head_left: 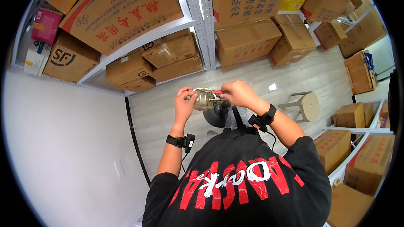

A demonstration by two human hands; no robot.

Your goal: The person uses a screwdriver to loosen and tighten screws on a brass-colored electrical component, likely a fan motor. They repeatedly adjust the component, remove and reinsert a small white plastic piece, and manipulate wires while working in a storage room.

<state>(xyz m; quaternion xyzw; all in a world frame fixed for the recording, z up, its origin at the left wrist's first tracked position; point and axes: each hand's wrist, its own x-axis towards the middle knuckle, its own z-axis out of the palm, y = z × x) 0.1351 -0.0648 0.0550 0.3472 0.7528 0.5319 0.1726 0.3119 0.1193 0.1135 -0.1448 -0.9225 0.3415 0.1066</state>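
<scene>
My left hand (185, 103) is closed on the left side of a metal motor-like cylinder (203, 101), with thumb and index finger near its top edge. My right hand (237, 92) grips a slim red-handled tool (216, 92), like a screwdriver, held sideways across the top right of the metal unit. A white ring or cord shows along the unit's top; its detail is too small to tell. Below the unit is a dark rounded object (213, 120), partly hidden by the unit and my body. Both wrists wear black strapped devices with cables.
Shelves with cardboard boxes (247, 38) stand ahead and left, more boxes (330, 153) at lower right. A beige round stool (309, 106) stands right on the grey floor (269, 77). A wooden crate (357, 75) is at far right. A white wall (71, 143) is at my left.
</scene>
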